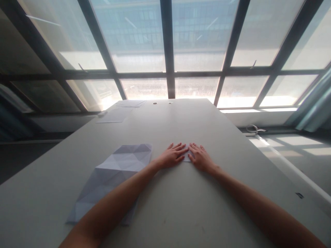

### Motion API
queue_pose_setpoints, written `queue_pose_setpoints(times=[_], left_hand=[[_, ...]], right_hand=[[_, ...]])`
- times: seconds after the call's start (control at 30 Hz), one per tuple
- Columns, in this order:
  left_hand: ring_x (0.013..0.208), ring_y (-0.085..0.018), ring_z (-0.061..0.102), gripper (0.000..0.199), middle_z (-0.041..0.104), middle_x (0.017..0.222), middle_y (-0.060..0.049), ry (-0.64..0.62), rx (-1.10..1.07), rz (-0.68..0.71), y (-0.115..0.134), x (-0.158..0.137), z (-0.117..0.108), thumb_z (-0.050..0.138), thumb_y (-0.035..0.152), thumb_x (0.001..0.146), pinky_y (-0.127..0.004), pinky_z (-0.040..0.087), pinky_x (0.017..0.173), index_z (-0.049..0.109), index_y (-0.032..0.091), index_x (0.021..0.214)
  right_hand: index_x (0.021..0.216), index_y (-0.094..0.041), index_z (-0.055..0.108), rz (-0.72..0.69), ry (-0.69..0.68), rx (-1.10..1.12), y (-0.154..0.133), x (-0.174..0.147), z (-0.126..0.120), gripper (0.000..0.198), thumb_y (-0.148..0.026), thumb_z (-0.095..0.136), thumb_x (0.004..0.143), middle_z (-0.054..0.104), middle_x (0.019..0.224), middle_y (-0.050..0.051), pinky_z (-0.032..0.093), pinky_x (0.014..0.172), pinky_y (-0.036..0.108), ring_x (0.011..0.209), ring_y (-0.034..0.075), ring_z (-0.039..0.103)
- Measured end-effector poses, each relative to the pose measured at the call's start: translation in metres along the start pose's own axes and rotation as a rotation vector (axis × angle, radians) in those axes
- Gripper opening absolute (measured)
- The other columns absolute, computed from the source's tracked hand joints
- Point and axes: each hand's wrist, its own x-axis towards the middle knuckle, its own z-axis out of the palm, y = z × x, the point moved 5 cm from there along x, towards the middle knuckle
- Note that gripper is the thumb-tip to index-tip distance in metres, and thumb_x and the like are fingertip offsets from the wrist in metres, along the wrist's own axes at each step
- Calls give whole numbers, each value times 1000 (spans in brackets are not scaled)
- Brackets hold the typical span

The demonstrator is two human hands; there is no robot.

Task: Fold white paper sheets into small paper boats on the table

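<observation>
A small piece of white paper (186, 158) lies on the table, mostly covered by my two hands. Its outline and any folds are hidden beneath them. My left hand (172, 155) rests flat on its left part, fingers spread. From the right, my right hand (201, 157) presses flat on the other part, its fingers apart as well. The fingertips of both hands almost meet over the paper. Under and beside my left forearm lies a larger sheet of creased paper (111, 172), marked with many triangular folds and slightly raised off the surface.
The long white table (178, 120) reaches toward the windows (144, 44). Flat white sheets (113, 115) lie at its far left. Two round holes are near the far edge. A pale cable (254, 129) lies beyond the right edge, near a curtain (310, 103).
</observation>
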Motion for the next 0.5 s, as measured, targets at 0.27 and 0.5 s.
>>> queue_pose_setpoints(times=[0.27, 0.5], left_hand=[[147, -22, 18, 51, 24, 159, 2, 13, -2, -1, 2, -1, -2, 28, 49, 102, -48, 9, 119, 27, 39, 151], [147, -22, 19, 51, 24, 159, 2, 12, 0, -1, 1, 0, -1, 28, 50, 102, -48, 9, 119, 28, 38, 151]], right_hand=[[149, -15, 36, 0, -5, 1, 1, 1, 1, 57, -38, 36, 98, 32, 156, 10, 12, 119, 43, 146, 21, 23], [149, -14, 36, -7, 4, 5, 2, 0, 2, 57, -38, 35, 98, 33, 155, 10, 12, 119, 43, 146, 21, 23]])
